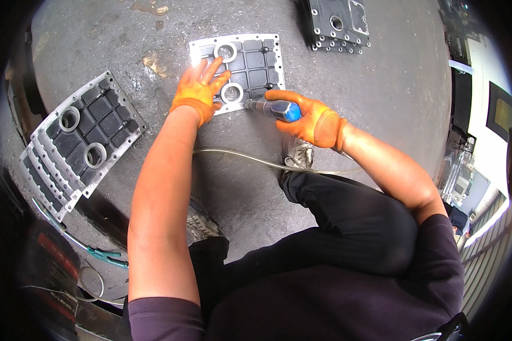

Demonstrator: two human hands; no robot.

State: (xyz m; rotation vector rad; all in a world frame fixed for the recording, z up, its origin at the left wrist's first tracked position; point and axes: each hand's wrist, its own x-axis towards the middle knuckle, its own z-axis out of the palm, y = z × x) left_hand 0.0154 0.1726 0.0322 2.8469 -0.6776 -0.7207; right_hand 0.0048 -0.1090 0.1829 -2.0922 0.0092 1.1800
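Note:
A cast metal cover plate (255,61) with a ribbed dark inside, two ring-shaped bosses and a bright drilled rim lies flat on the floor. My left hand (198,88), in an orange glove, rests on its left part, fingers spread beside the two rings. In an orange glove too, my right hand (313,120) is wrapped around a blue and dark handheld air grinder (283,109). The grinder points left, with its tip at the plate's near edge by the lower ring. Whether the tip touches the metal is too small to tell.
Similar plates (99,108) are stacked on the left, and more dark plates (338,25) at the far right. A clear hose (239,152) crosses the floor before my shoes. A teal air blow gun (105,254) lies at lower left. Dark grey floor (381,74) surrounds the plates.

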